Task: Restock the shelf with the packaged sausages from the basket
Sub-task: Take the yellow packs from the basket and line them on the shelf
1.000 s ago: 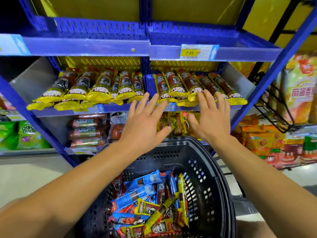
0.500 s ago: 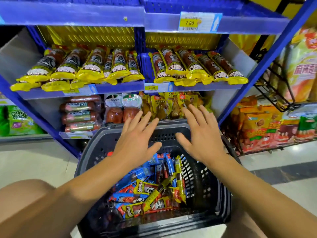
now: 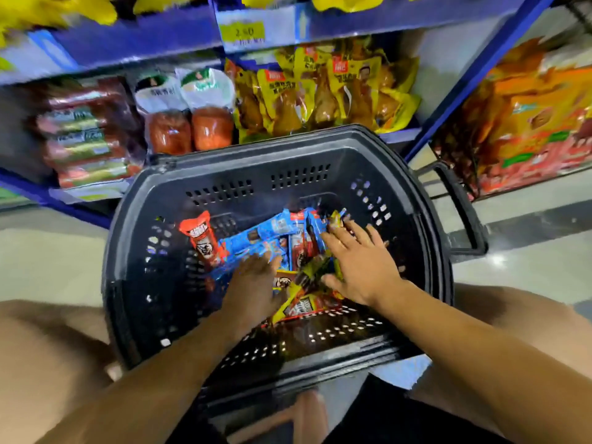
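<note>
Both hands open, nothing gripped: left hand and right hand laid flat on sausage packs in basket; like-coloured packs under the fingers should be gathered together before lifting

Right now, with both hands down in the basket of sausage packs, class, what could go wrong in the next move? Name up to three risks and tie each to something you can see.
1. The packs in the basket lie jumbled: blue, red and yellow wrappers overlap, so a grab may pick up mixed kinds.
2. The left hand and right hand lie flat and close together, so they may get in each other's way.
3. The picture is blurred, perhaps from moving fast; labels could be misread.
</note>
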`<state>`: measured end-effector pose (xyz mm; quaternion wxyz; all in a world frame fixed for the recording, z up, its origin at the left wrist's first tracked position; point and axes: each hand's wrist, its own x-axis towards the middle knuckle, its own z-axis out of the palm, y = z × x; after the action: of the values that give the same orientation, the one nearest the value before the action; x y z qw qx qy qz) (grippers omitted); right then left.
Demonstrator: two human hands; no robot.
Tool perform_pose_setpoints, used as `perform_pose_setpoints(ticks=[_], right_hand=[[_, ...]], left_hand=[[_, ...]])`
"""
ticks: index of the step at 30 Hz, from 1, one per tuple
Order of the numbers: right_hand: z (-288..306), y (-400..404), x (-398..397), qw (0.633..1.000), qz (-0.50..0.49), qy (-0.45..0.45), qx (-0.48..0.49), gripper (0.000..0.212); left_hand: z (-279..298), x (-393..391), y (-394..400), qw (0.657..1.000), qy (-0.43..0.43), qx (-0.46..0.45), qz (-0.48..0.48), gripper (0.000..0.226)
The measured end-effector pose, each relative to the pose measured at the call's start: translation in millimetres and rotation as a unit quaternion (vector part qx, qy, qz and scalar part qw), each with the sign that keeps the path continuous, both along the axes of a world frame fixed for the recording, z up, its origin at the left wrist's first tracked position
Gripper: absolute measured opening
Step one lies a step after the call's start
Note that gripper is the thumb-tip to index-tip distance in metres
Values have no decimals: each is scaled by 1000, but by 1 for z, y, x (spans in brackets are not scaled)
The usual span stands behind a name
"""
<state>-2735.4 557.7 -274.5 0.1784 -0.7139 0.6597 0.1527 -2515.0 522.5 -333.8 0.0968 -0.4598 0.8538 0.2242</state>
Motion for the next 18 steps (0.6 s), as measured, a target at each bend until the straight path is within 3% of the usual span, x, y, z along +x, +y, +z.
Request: perform_pose_setpoints(ticks=[5,8,11,15,18], right_hand=[[-25,-13,-1,997,-71,-31,22,83],[-34,-19,0,995,-88,-45,30,84],[-40,-15,1,993,-89,-55,46,84],[-45,-9,-3,988,-113,-84,58,84],[-45,-14,-9,966,-196,-152,79,82]], left_hand=[[-50,-16,3,991,49,116,49,41],[-75,-22,8,984,63,150,74,46],[-116,-23,21,972,67,191,122,67],[-114,-31,22,956,84,228,166,64],[-87,-30,6,936,145,251,201,49]])
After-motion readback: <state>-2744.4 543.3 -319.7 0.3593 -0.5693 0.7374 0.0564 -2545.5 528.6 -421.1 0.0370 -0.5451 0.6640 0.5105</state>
